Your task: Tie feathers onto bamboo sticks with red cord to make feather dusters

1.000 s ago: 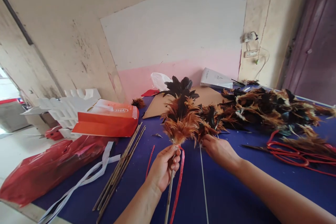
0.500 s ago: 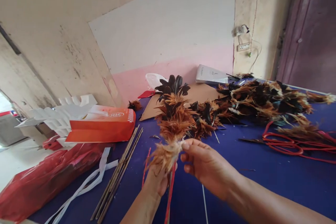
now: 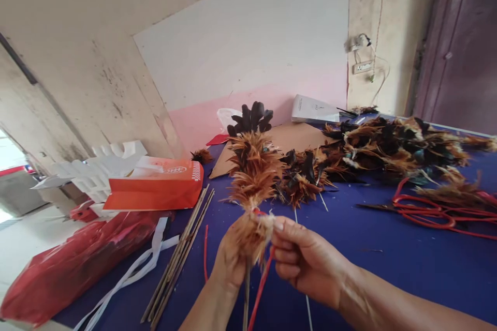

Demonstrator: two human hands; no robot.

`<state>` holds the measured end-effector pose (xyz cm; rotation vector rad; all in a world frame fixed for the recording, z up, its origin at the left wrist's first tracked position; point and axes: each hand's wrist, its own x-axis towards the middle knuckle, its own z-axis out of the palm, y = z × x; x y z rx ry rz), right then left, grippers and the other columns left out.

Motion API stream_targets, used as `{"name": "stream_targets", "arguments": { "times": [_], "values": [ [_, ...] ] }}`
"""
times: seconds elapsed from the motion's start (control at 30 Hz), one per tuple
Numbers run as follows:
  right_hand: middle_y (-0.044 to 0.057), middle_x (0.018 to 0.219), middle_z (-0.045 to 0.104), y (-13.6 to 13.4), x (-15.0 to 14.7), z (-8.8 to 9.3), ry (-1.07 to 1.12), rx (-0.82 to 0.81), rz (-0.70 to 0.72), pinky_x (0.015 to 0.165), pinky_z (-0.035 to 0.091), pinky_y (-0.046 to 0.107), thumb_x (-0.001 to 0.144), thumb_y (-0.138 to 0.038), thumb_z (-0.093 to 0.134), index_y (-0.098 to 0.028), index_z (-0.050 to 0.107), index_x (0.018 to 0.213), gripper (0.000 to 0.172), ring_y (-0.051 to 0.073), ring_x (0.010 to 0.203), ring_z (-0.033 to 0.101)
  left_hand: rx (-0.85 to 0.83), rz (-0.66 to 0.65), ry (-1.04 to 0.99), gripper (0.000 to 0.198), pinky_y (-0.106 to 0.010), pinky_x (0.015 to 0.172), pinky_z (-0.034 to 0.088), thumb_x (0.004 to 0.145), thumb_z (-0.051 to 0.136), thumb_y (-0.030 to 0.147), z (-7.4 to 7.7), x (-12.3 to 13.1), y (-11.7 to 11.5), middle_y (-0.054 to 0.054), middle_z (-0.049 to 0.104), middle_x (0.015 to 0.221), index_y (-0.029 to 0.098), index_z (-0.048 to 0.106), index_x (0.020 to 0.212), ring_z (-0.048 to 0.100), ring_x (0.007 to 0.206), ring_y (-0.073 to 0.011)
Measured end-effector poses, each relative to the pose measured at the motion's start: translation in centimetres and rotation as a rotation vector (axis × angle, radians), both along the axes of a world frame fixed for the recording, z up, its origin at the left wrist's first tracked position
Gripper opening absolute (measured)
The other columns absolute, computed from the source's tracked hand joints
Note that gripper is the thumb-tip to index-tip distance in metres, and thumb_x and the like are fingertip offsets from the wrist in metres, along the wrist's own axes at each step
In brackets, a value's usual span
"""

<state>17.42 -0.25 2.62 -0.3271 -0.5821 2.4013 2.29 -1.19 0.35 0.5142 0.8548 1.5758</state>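
A feather duster (image 3: 254, 181) of brown feathers, tipped with black ones, stands tilted away from me over the table. My left hand (image 3: 229, 258) is closed round its lower part, where a thin stick comes out below; some fingers are hidden by feathers. My right hand (image 3: 306, 258) pinches the pale ends of a brown feather tuft (image 3: 252, 232) at the duster's lower end. A red plastic strip (image 3: 262, 289) hangs down between the hands, and a bit of red shows at the binding point just above the tuft.
Loose feather bundles (image 3: 388, 150) lie at the right, near red-handled scissors (image 3: 423, 212) and red strip. At the left are thin sticks (image 3: 178, 258), white strips (image 3: 132, 274), a red plastic bag (image 3: 77, 264) and an orange paper bag (image 3: 155, 191). Cardboard (image 3: 298, 137) lies behind.
The feather tuft has turned downward against the stick, and my left hand has risen round it. My right hand has shifted slightly down and right, fingers more curled. The duster stands more upright.
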Motion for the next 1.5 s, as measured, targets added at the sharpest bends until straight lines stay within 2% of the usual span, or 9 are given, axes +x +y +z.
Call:
{"name": "stream_targets", "arguments": {
  "times": [0.13, 0.23, 0.53, 0.73, 0.93, 1.07, 1.17, 1.27, 1.5],
  "values": [
    [-0.012, 0.043, 0.021, 1.6, 0.0, -0.7, -0.111, -0.069, -0.244, 0.036, 0.008, 0.014, 0.063, -0.025, 0.074, -0.018, 0.038, 0.064, 0.037, 0.001, 0.037, 0.012, 0.108, -0.085, -0.094, 0.010, -0.008, 0.029, 0.018, 0.067, 0.063, 0.011, 0.3, -0.2, 0.4, 0.005, 0.046, 0.054, 0.012, 0.054, 0.063, 0.028, 0.035, 0.0016],
    [-0.012, 0.043, 0.020, 2.1, -0.2, -1.1, -0.154, -0.116, -0.309, 0.035, 0.008, 0.015, 0.067, -0.028, 0.071, -0.019, 0.036, 0.062, 0.037, 0.002, 0.037, 0.011, 0.135, -0.119, -0.056, 0.013, -0.008, 0.030, 0.018, 0.070, 0.064, 0.016, 0.0, 0.1, 0.5, 0.004, 0.047, 0.058, 0.010, 0.054, 0.064, 0.025, 0.037, 0.0022],
    [-0.013, 0.042, 0.019, 1.8, -1.2, -2.7, -0.267, -0.121, -0.291, 0.036, 0.007, 0.016, 0.067, -0.029, 0.069, -0.020, 0.042, 0.068, 0.028, 0.002, 0.036, 0.010, 0.124, -0.110, -0.061, 0.010, -0.007, 0.030, 0.020, 0.060, 0.067, 0.006, 0.6, 0.6, 0.3, 0.004, 0.046, 0.052, 0.009, 0.058, 0.060, 0.027, 0.038, 0.0014],
    [-0.013, 0.042, 0.021, 1.9, -1.0, -2.8, -0.375, 0.095, -0.304, 0.038, 0.005, 0.018, 0.064, -0.035, 0.069, -0.020, 0.043, 0.070, 0.031, 0.002, 0.037, 0.011, 0.050, -0.070, -0.165, 0.010, -0.007, 0.028, 0.022, 0.069, 0.054, 0.002, 0.7, 0.8, 0.2, 0.003, 0.047, 0.051, 0.007, 0.061, 0.072, 0.030, 0.035, 0.0006],
    [-0.012, 0.042, 0.021, 1.6, -1.6, -3.2, -0.461, 0.200, -0.234, 0.040, 0.007, 0.020, 0.067, -0.040, 0.064, -0.020, 0.041, 0.066, 0.031, 0.003, 0.039, 0.011, -0.009, -0.092, -0.234, 0.023, -0.008, 0.028, 0.028, 0.079, 0.039, 0.000, 0.5, 0.9, 0.2, -0.009, 0.060, 0.070, 0.007, 0.061, 0.079, 0.040, 0.037, -0.0014],
    [-0.009, 0.046, 0.031, 1.9, -1.6, -3.4, -0.680, 0.539, -0.421, 0.041, 0.016, 0.021, 0.070, -0.037, 0.060, -0.018, 0.053, 0.075, 0.021, 0.005, 0.041, 0.022, 0.050, -0.136, -0.254, 0.020, -0.007, 0.029, 0.029, 0.079, 0.041, 0.000, 0.1, 0.7, 0.2, -0.003, 0.052, 0.061, 0.009, 0.058, 0.072, 0.042, 0.039, -0.0022],
    [-0.006, 0.050, 0.042, 2.4, -0.7, -3.1, -0.867, 1.069, -0.635, 0.047, 0.025, 0.021, 0.074, -0.027, 0.057, -0.020, 0.062, 0.090, 0.019, 0.007, 0.046, 0.033, 0.053, -0.164, -0.258, 0.022, -0.006, 0.029, 0.029, 0.079, 0.039, -0.002, 0.0, 0.6, 0.2, 0.000, 0.048, 0.059, 0.010, 0.056, 0.069, 0.036, 0.036, -0.0002],
    [-0.002, 0.063, 0.059, 2.5, 0.2, -2.7, -0.995, 1.501, -0.660, 0.056, 0.032, 0.022, 0.077, -0.022, 0.053, -0.024, 0.066, 0.089, 0.018, 0.009, 0.055, 0.048, 0.020, -0.154, -0.267, 0.025, -0.005, 0.029, 0.027, 0.080, 0.036, -0.001, 0.1, 0.7, 0.2, 0.000, 0.047, 0.060, 0.009, 0.055, 0.069, 0.035, 0.036, 0.0006],
    [0.002, 0.077, 0.068, 2.4, 0.5, -2.6, -1.062, 1.643, -0.635, 0.063, 0.035, 0.023, 0.080, -0.025, 0.053, -0.026, 0.067, 0.088, 0.017, 0.015, 0.068, 0.059, -0.015, -0.160, -0.299, 0.024, -0.005, 0.028, 0.025, 0.081, 0.036, -0.001, -0.2, 0.6, 0.3, -0.001, 0.049, 0.060, 0.009, 0.053, 0.068, 0.037, 0.035, 0.0014]
  ]
}}
